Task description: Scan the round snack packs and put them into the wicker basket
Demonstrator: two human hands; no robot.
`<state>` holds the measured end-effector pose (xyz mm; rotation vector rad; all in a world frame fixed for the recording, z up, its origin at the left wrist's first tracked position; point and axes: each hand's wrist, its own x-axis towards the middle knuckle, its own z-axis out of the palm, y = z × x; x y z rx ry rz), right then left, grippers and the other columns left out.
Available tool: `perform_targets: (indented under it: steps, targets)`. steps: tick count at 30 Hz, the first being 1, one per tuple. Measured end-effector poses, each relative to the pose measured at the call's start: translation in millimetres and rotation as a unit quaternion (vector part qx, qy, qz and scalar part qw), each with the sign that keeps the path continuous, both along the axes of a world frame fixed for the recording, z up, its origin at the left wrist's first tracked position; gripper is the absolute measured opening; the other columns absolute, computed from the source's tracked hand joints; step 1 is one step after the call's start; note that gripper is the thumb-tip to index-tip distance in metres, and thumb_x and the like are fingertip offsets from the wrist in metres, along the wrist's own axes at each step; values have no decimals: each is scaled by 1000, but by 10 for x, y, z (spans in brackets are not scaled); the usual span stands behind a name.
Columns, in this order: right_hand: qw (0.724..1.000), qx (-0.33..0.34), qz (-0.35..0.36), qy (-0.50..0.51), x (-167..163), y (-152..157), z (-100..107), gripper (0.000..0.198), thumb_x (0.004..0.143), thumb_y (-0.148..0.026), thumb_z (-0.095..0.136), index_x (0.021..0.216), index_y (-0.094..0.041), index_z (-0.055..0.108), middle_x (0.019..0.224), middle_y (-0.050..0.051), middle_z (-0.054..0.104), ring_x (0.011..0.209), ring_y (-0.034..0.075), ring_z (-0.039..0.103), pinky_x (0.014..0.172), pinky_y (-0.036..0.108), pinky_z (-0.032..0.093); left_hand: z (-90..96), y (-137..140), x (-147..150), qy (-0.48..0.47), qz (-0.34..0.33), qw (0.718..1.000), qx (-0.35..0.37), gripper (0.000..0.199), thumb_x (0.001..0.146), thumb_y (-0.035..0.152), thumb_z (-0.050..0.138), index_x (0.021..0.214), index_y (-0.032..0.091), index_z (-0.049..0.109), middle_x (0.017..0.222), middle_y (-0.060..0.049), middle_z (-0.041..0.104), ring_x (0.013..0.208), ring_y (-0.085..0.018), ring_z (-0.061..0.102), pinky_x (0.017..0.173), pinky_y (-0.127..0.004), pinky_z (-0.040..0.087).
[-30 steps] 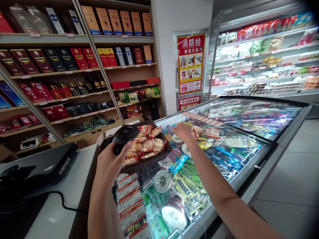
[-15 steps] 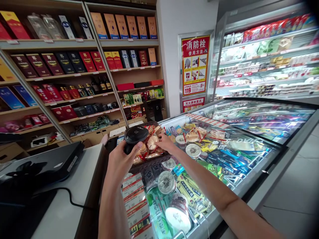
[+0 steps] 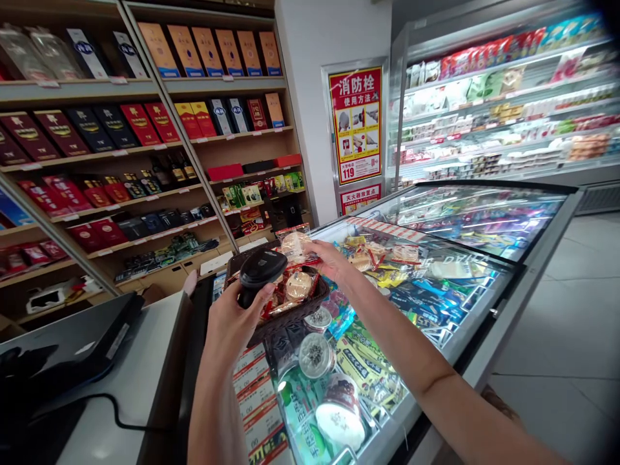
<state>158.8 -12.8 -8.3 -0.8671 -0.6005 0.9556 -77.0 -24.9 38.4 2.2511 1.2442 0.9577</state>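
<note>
My left hand [image 3: 237, 316] is wrapped round the handle of a black barcode scanner [image 3: 263, 266], its head tilted over a dark woven basket [image 3: 278, 325]. Inside the basket lie several wrapped round pastries [image 3: 299, 285] in clear packets with red edges. Just above the basket's far right side, my right hand [image 3: 329, 261] pinches one wrapped pastry [image 3: 294, 244] by its packet. The basket rests on the glass top of a chest freezer [image 3: 477, 339]. More wrapped pastries [image 3: 361, 259] lie to the right of my right hand.
Ice cream tubs [image 3: 316, 355] and bagged ices show through the freezer glass. At left stands a white counter [image 3: 140, 361] with a black device [image 3: 72, 342] and a cable [image 3: 116, 413]. Shelves of boxed goods [image 3: 188, 123] line the back; a lit open fridge [image 3: 504, 123] stands at right.
My right hand has lifted a wrapped pastry up out of the basket. The scanner stays in my left hand above the basket. The view has turned slightly to the right.
</note>
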Motion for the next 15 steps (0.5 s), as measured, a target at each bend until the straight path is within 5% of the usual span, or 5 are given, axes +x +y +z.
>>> perform_targets:
  steps: [15]
  targets:
    - [999, 12, -35, 40, -18, 124, -86, 16, 69, -10, 69, 81, -17, 62, 69, -2, 69, 62, 12, 64, 64, 25, 57, -64, 29, 56, -10, -5, 1000, 7, 58, 78, 74, 49, 82, 19, 66, 63, -3, 65, 61, -21, 61, 57, -28, 45]
